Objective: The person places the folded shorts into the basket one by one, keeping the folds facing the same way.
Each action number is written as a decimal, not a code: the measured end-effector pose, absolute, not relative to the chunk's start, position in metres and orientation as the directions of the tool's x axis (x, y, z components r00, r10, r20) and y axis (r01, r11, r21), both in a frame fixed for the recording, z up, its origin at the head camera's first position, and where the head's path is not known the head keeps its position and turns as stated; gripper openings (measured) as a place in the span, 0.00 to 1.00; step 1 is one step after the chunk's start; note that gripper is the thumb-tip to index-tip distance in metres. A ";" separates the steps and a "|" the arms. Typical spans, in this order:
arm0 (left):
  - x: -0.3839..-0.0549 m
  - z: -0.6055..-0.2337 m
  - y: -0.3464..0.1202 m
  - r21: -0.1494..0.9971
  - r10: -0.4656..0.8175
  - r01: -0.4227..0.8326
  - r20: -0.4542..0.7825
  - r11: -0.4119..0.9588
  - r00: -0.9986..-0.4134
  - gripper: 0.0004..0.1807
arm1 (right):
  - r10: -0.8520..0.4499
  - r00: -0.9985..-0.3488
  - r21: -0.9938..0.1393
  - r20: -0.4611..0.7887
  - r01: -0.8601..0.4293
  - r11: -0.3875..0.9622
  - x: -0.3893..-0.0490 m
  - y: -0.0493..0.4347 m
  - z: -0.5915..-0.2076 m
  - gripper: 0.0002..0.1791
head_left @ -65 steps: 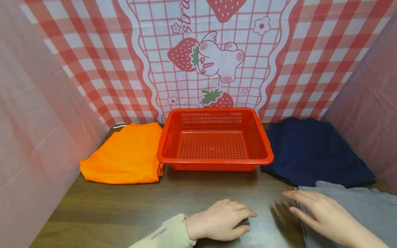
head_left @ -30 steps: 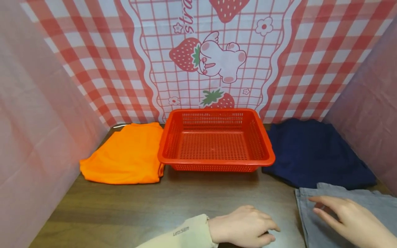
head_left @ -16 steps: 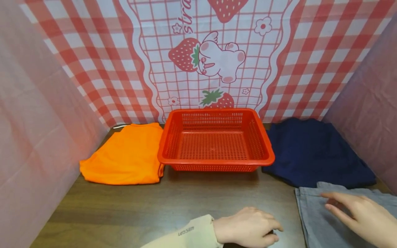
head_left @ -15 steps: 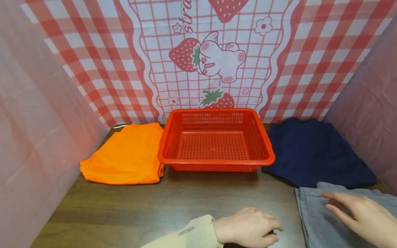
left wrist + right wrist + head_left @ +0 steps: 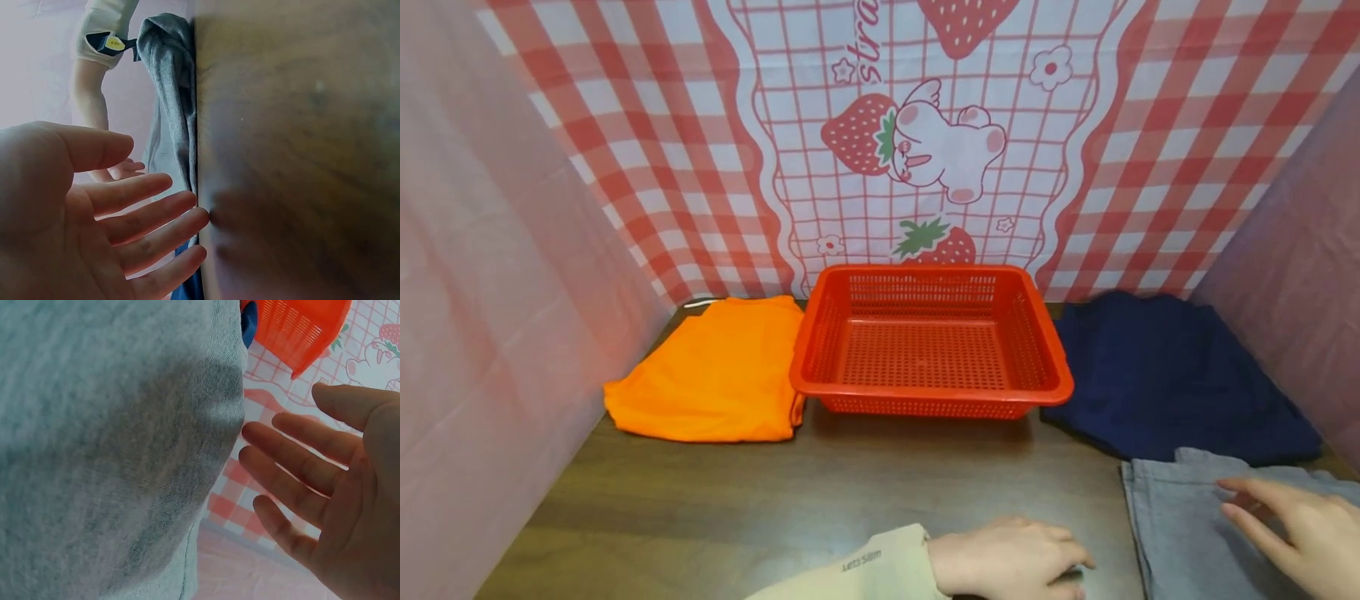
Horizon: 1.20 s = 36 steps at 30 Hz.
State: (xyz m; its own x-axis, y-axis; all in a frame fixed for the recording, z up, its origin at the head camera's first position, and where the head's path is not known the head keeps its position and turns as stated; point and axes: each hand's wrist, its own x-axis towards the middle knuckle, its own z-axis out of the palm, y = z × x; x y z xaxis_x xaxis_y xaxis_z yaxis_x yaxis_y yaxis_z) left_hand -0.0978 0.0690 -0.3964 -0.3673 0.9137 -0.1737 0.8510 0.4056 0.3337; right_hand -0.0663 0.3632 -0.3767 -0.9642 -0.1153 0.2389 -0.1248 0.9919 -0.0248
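Observation:
Grey folded cloth [image 5: 1180,521] lies at the front right of the table, partly past the frame edge. Over it is my right hand [image 5: 1300,525], holding nothing; the right wrist view shows its fingers [image 5: 294,469] spread loosely close to the grey fabric [image 5: 125,444]. My left hand [image 5: 1018,558] is palm down at the front middle, left of the grey cloth. Seen in the left wrist view, its fingers [image 5: 150,237] are extended and apart, fingertips right at the wooden tabletop [image 5: 300,150], with nothing in the palm.
A red perforated plastic basket [image 5: 932,392] stands at the back middle with nothing in it. Folded orange cloth [image 5: 715,375] lies to its left, navy cloth [image 5: 1172,375] to its right. Checked strawberry fabric [image 5: 940,150] hangs behind; pink fabric walls [image 5: 505,333] close the sides.
Both hands have shifted right: the right hand from the grey cloth's left edge to over its middle, the left hand closer to the cloth. Basket and cloths stay put; the head view shifts slightly.

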 end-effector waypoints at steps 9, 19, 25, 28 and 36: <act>-0.095 -0.395 0.076 0.334 0.904 0.844 -0.241 0.419 -0.353 0.17 | -0.061 -0.980 -0.112 0.187 -0.083 0.990 -0.063 0.370 -0.383 0.18; -0.093 -0.397 0.079 0.323 0.904 0.844 -0.180 0.427 -0.389 0.17 | -0.032 -0.953 -0.122 0.303 -0.072 0.990 -0.064 0.376 -0.390 0.15; -0.093 -0.396 0.082 0.311 0.900 0.845 -0.173 0.435 -0.399 0.16 | -0.037 -0.900 -0.102 0.435 -0.090 0.991 -0.061 0.383 -0.392 0.27; -0.091 -0.395 0.085 0.297 0.898 0.848 -0.169 0.439 -0.406 0.16 | -0.056 -0.860 -0.138 0.508 -0.145 0.980 -0.062 0.387 -0.394 0.29; -0.090 -0.395 0.092 0.265 0.896 0.856 -0.155 0.444 -0.416 0.18 | -0.016 -0.888 -0.153 0.460 -0.098 0.983 -0.060 0.394 -0.403 0.34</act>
State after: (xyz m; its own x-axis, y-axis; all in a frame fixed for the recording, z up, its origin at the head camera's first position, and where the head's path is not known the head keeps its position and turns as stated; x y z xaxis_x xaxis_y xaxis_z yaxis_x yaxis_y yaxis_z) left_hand -0.0897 0.0919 -0.3949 -0.4163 0.8959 -0.1548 0.8561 0.4436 0.2652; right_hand -0.0597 0.3939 -0.4030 -0.8877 -0.0165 0.4601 -0.0977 0.9833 -0.1533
